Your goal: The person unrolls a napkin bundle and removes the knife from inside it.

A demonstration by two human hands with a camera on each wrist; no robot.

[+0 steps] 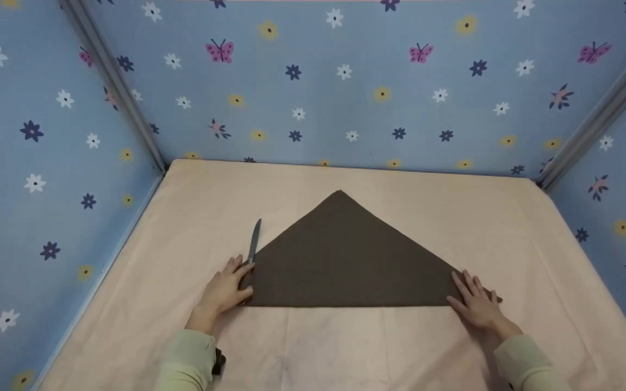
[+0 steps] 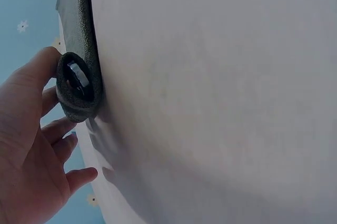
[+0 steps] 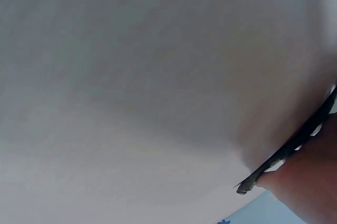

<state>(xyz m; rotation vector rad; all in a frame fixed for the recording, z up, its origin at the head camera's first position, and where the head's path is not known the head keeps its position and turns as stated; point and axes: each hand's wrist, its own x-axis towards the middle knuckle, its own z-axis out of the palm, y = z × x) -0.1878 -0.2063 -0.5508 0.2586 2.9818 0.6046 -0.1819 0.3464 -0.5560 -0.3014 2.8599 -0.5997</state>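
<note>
A dark brown cloth napkin (image 1: 345,260) lies folded in a triangle, its point toward the back wall. Its left corner is rolled around a table knife, whose blade (image 1: 256,236) sticks out beyond the roll. My left hand (image 1: 226,288) grips this rolled end. In the left wrist view, shiny metal ends (image 2: 80,79) show inside the rolled cloth (image 2: 79,113), the rest being hidden by fabric. On the far right corner, my right hand (image 1: 476,304) rests with fingers spread and fairly straight, pressing the cloth. The right wrist view catches only the thin cloth edge (image 3: 284,150) beside that hand.
A pale pink cloth (image 1: 335,347) covers the table. Blue panels (image 1: 318,92) with flowers and butterflies stand at the back and both sides, joined by grey posts (image 1: 117,81). A small black object (image 1: 218,362) shows at the left sleeve.
</note>
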